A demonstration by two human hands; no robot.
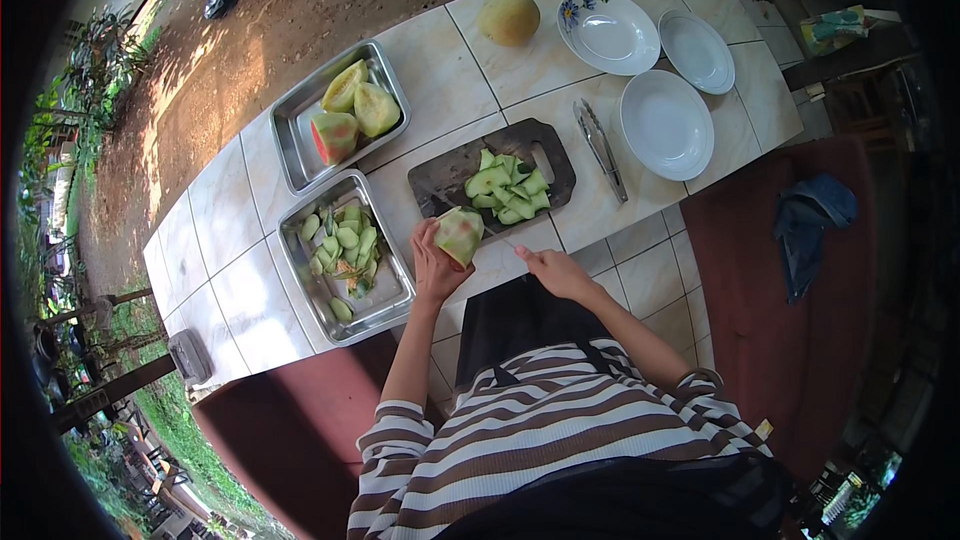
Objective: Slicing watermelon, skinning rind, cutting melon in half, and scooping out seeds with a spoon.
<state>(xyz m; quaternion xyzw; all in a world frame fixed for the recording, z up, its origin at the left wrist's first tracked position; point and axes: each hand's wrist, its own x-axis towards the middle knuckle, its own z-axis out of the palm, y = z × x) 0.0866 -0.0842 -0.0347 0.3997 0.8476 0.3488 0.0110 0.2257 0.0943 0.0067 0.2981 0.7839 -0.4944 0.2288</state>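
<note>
My left hand [439,262] grips a partly peeled piece of watermelon [459,234] above the near edge of a dark cutting board [435,172]. In my right hand [555,270] is a knife [501,238], its blade beside the watermelon piece and partly hidden by it. Green rind peelings [510,187] lie heaped on the board. More peelings [349,244] fill part of the nearer steel tray [405,304]. The farther steel tray [296,165] holds a peeled watermelon piece [334,136] with red flesh and pale yellow-green melon pieces [376,109].
Metal tongs [600,150] lie right of the board. Beyond them are a flowered bowl [609,31], a white plate [697,52] and a white bowl [667,125]. A whole yellowish melon [508,18] rests at the far edge, and a lidded container [190,356] at the left end.
</note>
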